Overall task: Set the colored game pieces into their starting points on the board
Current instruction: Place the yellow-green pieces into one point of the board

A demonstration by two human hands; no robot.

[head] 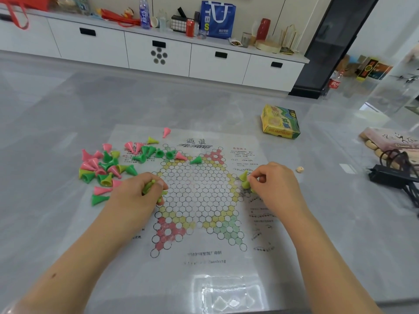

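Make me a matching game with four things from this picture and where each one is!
Things:
1. yellow-and-green cardboard game box
2. loose pile of pink, green and yellow cone pieces
3. small round wooden bead
4. bunch of yellow-green cone pieces

Places:
A. in the left hand
B. on the floor beyond the board's far right corner
C. by the board's left edge
D. on the floor just right of the right hand

Pairs: 1-B, 2-C, 3-D, 4-A

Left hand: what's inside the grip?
The left hand holds several yellow-green pieces; tips poke out between the fingers and below the thumb. Exact count is hidden by the curled fingers.
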